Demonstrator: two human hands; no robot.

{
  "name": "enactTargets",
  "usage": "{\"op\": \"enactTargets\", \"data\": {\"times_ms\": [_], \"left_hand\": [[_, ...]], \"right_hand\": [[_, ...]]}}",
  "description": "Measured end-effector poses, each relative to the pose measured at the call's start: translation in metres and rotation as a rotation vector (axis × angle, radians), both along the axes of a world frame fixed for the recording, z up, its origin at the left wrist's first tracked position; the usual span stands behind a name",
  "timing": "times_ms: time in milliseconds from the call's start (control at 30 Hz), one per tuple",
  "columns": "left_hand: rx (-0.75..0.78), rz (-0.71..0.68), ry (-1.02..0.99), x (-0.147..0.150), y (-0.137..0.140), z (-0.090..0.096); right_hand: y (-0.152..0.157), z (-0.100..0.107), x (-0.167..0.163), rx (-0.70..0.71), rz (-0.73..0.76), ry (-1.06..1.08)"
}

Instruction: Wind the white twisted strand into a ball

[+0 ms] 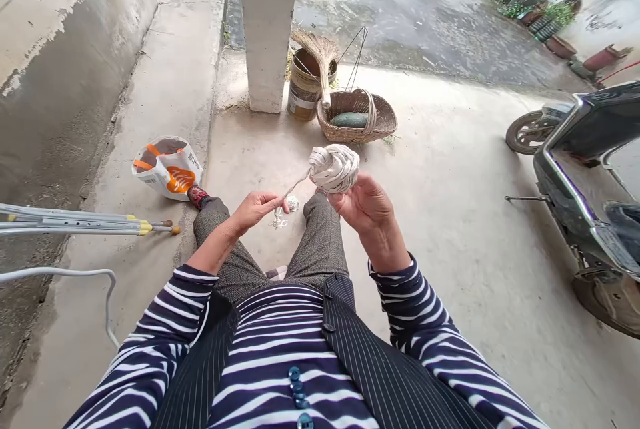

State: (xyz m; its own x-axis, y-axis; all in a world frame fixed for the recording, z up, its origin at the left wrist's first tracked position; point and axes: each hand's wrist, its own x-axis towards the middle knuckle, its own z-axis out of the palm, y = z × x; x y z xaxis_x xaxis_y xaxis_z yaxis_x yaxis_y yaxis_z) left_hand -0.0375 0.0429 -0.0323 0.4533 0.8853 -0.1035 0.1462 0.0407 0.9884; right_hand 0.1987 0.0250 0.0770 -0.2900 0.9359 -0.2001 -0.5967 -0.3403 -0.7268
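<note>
Striped shirt, raised forearms forward, left hand closed on strand, right hand gripping white ball

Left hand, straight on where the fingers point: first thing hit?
Likely the big ball of cord in the right hand, though depth is unclear. The small ball in between looks lower, on the floor.

We look forward and down from the head. The left hand and right hand are near, the floor farther.
</note>
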Motion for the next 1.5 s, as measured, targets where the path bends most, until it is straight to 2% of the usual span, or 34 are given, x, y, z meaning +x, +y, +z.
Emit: {"op": "enactTargets", "data": {"times_ms": [100,167,200,267,333,400,467,567,700,867,1000,1167,1267,1367,1500], "left_hand": [[-0.039,0.134,0.280,-0.010,0.007,-0.025],[0.004,0.274,0.476,-0.011,0.011,-0.030],[0.058,0.339,0.508,-0.009,0.012,-0.028],[0.189,0.405,0.394,0.001,0.010,-0.016],[0.260,0.368,0.126,0.018,0.004,0.003],[0.256,0.315,-0.121,0.037,-0.004,0.021],[0.228,0.323,-0.240,0.052,-0.013,0.032],[0.198,0.388,-0.239,0.062,-0.021,0.035],[0.241,0.450,-0.107,0.058,-0.024,0.026],[0.339,0.374,-0.063,0.043,-0.019,0.027],[0.270,0.315,-0.043,0.026,-0.015,0.027],[0.154,0.271,-0.004,0.011,-0.020,-0.004],[0.145,0.179,0.116,0.006,-0.028,-0.015],[0.208,0.015,0.281,0.001,-0.037,-0.005],[0.341,-0.124,0.453,-0.003,-0.049,0.026]], "right_hand": [[-0.003,0.005,0.001,-0.015,-0.002,0.022],[-0.006,0.004,-0.003,-0.021,0.014,0.030],[-0.007,0.003,-0.006,-0.021,0.024,0.026],[-0.009,-0.002,-0.013,-0.026,0.035,0.011],[-0.009,-0.005,-0.021,-0.039,0.038,-0.010],[-0.007,-0.007,-0.027,-0.049,0.047,-0.029],[-0.006,-0.006,-0.031,-0.047,0.059,-0.042],[-0.005,-0.004,-0.031,-0.044,0.082,-0.049],[-0.007,-0.003,-0.028,-0.040,0.174,-0.056],[-0.007,-0.001,-0.021,-0.026,0.259,-0.055],[-0.007,-0.001,-0.015,-0.042,0.241,-0.085],[-0.006,0.005,-0.010,0.017,0.146,-0.137],[0.001,0.005,-0.007,0.083,0.058,-0.222],[0.013,-0.006,-0.006,0.110,-0.074,-0.311],[0.028,-0.030,-0.006,0.096,-0.150,-0.427]]}}
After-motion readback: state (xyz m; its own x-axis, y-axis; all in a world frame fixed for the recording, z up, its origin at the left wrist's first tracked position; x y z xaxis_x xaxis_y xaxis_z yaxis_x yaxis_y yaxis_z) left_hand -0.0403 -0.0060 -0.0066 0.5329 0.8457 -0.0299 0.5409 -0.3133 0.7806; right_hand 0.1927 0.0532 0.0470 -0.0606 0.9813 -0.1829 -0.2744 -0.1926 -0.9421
